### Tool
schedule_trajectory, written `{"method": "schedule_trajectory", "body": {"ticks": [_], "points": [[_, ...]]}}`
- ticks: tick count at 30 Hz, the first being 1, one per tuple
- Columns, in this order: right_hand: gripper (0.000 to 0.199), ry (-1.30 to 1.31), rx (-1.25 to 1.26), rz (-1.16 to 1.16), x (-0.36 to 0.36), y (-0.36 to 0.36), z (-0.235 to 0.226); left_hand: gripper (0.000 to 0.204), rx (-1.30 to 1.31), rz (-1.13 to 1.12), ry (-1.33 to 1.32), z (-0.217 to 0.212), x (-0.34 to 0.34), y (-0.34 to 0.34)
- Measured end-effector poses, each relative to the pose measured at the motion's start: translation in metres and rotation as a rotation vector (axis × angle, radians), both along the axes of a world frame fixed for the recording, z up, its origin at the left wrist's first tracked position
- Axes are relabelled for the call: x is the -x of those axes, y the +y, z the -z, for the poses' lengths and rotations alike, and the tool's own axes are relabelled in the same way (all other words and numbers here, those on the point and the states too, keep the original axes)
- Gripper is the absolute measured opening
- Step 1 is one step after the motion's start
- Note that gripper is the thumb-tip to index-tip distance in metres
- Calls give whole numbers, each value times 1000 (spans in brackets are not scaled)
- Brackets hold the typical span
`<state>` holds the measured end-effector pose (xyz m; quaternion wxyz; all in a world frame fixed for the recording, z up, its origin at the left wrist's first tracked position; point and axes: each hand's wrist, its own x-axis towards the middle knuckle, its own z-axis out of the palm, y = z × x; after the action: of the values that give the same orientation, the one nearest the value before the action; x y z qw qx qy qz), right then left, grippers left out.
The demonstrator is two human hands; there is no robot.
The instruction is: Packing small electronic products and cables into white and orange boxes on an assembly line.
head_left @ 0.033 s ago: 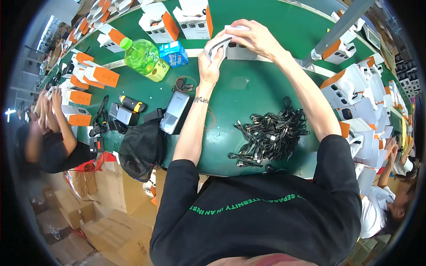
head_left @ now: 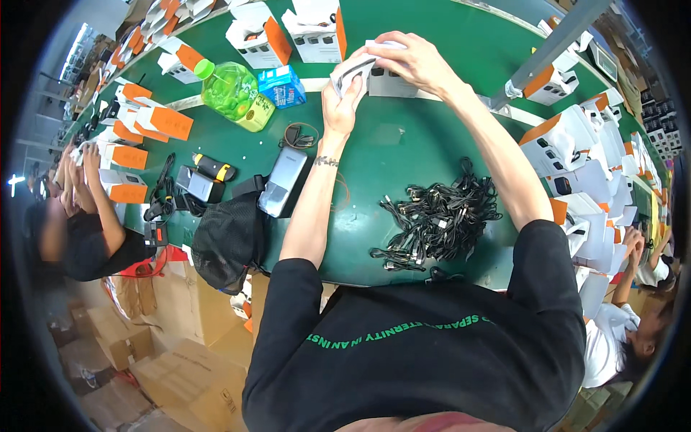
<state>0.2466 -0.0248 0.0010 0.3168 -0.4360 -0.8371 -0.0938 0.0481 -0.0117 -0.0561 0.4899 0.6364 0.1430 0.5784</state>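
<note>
At the far side of the green bench (head_left: 403, 144), both my hands are on a white box (head_left: 392, 85) with small dark pictures on its front. My left hand (head_left: 340, 111) is closed around a white paper or card piece (head_left: 353, 72) at the box's left side, its thumb pressed on the front. My right hand (head_left: 414, 63) reaches over from the right, fingers bent onto the top of the same white piece. What lies inside the box is hidden by my fingers. Nearer to me, right of centre, lies a tangled pile of black cables (head_left: 443, 219).
Left of my forearm lie a grey power bank (head_left: 283, 183), a black mesh bag (head_left: 229, 241) and a yellow-black tool (head_left: 214, 168). A green bottle (head_left: 234, 93) and a blue carton (head_left: 282, 86) stand beyond. Orange-white boxes (head_left: 558, 133) crowd both sides; co-workers' hands (head_left: 79, 155) show at left and right.
</note>
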Motion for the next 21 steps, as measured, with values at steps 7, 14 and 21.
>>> {"method": "schedule_trajectory", "body": {"ticks": [7, 14, 21], "points": [[29, 30, -13, -35, -8, 11, 5, 41, 231, 129, -151, -10, 1, -1], [31, 39, 47, -122, -8, 7, 4, 39, 283, 136, -158, -3, 6, 2], [31, 25, 34, -120, -12, 5, 9, 35, 270, 83, -123, 0, 7, 1]]}}
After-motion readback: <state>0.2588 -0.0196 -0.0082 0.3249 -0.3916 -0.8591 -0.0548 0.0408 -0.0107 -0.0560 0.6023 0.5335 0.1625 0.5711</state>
